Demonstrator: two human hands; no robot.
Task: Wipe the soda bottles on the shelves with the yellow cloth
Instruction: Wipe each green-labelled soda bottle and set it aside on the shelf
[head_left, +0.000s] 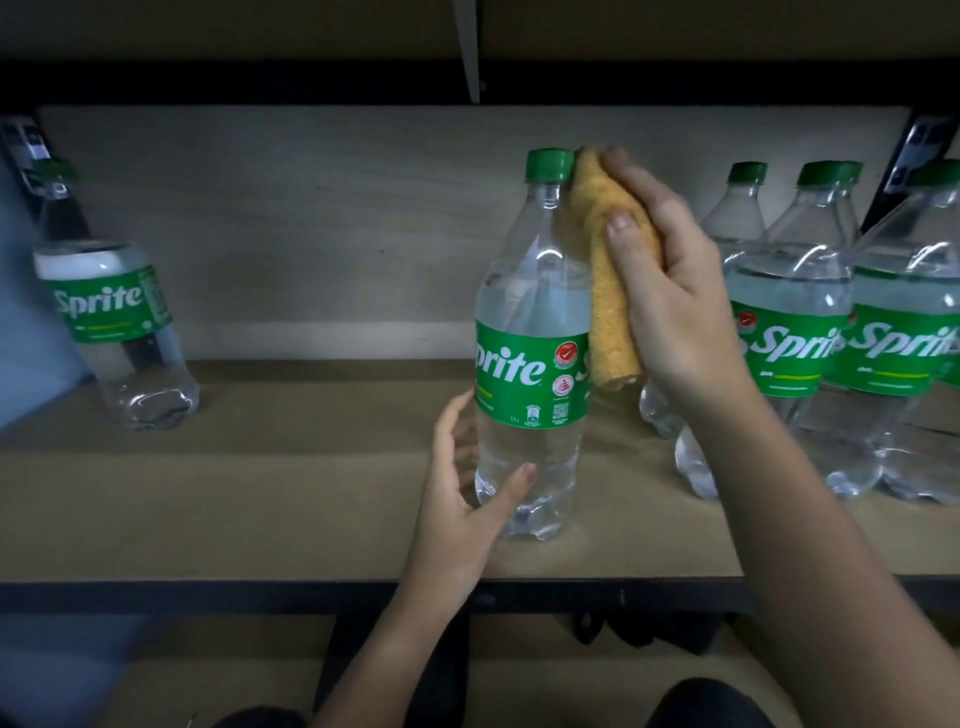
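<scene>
Clear green-capped soda bottle (530, 332) upright on the shelf (260, 499) — yellow cloth (610, 291) bunched against its neck.

Shelf board (260, 493), tan pressed wood, lies below the right grip (675, 301). A black metal rail (208, 595) runs along its front edge. Behind the grip is the back panel (311, 234), pale wood grain. Above the grip is the black upper rail (260, 83), crossed by a grey metal bracket (470, 52). Black slanted braces sit in the back corners, one far left of the grip (23, 140), one to its right (914, 156); both carry pale labels, unreadable. Lower board (234, 670) sits under the front rail. Light dim, brownish.
</scene>
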